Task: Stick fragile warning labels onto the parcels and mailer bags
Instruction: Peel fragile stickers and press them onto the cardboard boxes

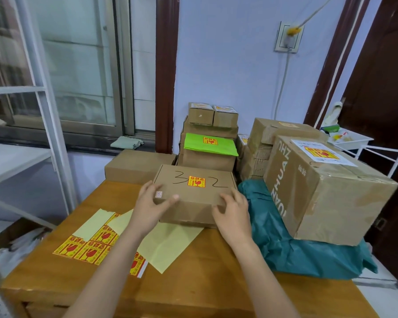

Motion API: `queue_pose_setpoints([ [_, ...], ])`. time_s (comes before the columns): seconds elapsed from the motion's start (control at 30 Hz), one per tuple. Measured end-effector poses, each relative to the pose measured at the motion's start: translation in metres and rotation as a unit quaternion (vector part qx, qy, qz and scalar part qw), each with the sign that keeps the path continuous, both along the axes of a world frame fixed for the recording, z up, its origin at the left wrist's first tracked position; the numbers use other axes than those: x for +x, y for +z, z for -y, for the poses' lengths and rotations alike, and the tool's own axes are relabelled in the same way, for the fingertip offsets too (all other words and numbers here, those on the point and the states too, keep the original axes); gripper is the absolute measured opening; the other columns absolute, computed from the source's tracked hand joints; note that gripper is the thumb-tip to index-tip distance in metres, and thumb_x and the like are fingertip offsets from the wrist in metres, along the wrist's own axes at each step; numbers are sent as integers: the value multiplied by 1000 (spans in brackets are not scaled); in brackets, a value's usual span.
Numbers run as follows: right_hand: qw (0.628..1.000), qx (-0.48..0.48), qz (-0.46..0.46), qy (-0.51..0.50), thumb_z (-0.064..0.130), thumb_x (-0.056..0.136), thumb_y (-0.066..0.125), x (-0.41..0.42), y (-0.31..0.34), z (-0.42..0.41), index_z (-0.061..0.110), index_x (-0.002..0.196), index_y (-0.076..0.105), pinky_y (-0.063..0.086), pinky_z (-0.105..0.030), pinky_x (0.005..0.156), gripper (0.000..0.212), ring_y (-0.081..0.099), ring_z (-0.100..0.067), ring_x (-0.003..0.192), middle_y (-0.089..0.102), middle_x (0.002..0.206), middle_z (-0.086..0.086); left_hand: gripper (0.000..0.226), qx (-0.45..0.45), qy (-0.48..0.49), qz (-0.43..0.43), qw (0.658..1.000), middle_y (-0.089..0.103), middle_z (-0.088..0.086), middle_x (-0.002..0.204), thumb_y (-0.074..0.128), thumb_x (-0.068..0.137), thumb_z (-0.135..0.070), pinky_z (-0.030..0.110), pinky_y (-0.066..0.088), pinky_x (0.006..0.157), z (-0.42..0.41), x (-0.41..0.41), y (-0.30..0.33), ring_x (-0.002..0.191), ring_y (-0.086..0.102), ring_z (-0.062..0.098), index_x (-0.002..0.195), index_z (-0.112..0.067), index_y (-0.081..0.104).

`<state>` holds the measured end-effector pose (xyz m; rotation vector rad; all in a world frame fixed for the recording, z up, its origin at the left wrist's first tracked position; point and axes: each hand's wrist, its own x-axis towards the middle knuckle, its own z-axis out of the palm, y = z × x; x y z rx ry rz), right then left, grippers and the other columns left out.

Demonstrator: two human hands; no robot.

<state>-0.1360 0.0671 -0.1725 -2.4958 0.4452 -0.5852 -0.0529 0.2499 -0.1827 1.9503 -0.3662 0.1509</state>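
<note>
2 hands, left hand (151, 206) and right hand (233, 213), grip flat cardboard box (193, 203).

A flat box (193, 193) sits on the table (193, 283) between the left hand (151, 207) and right hand (233, 214); label sheets (90, 244) lie to its left; a mailer bag (296, 246) to its right apparently supports a large carton (326, 191); stacked parcels (209, 134) stand behind.

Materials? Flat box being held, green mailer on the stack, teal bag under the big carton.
Flat box: matte brown cardboard, likely corrugated; folded edges show.
Green mailer: thin and flat, matte; paper or plastic, unclear.
Teal bag: soft plastic film, probably; wrinkled with slight sheen.
</note>
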Motion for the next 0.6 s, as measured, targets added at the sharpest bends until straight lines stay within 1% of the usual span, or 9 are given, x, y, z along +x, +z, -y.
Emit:
queue_pose_setpoints([
  [0.03, 1000, -4, 0, 3, 35, 96, 50, 1, 0, 1, 16, 138, 47, 20, -39, 116, 46, 11, -19, 144, 23, 155, -3, 74, 14, -6, -1, 1000, 22, 0, 154, 69, 77, -48, 40, 35, 107, -1, 2, -1, 137, 30, 21, 140, -20, 43],
  [0.1, 1000, -13, -2, 3, 39, 96, 50, 3, 0, 2, 16, 139, 45, 21, -39, 116, 49, 12, -18, 144, 23, 155, -2, 79, 27, -14, 0, 1000, 19, 0, 154, 75, 74, -43, 37, 34, 107, 0, 7, -1, 138, 28, 21, 141, -19, 41],
  [0.23, 999, -28, -13, -17, 35, 98, 46, 8, 1, 5, 15, 140, 43, 17, -40, 116, 46, 12, -20, 144, 27, 154, -3, 78, 45, -15, 10, 999, 19, 2, 155, 78, 75, -32, 36, 32, 108, 6, 15, -1, 139, 27, 22, 141, -18, 40],
  [0.37, 995, -75, -30, -62, 29, 100, 42, 12, 1, 5, 14, 137, 45, 14, -42, 113, 40, 14, -22, 141, 31, 152, -2, 76, 47, -12, 16, 999, 19, 1, 156, 77, 76, -33, 34, 32, 107, 16, 19, -4, 139, 26, 22, 141, -19, 41],
  [0.5, 993, -82, -39, -78, 26, 100, 40, 17, 1, 5, 14, 136, 45, 12, -44, 112, 39, 15, -23, 141, 30, 152, -3, 74, 46, -1, 19, 999, 19, 1, 156, 77, 77, -32, 35, 32, 107, 24, 19, -5, 139, 28, 22, 140, -19, 43],
  [0.6, 993, -83, -34, -82, 22, 99, 40, 20, 2, 3, 13, 133, 48, 14, -45, 111, 36, 19, -23, 139, 35, 149, -3, 74, 50, 0, 21, 999, 19, 2, 155, 77, 76, -33, 34, 33, 106, 25, 21, -4, 138, 30, 23, 140, -19, 42],
])
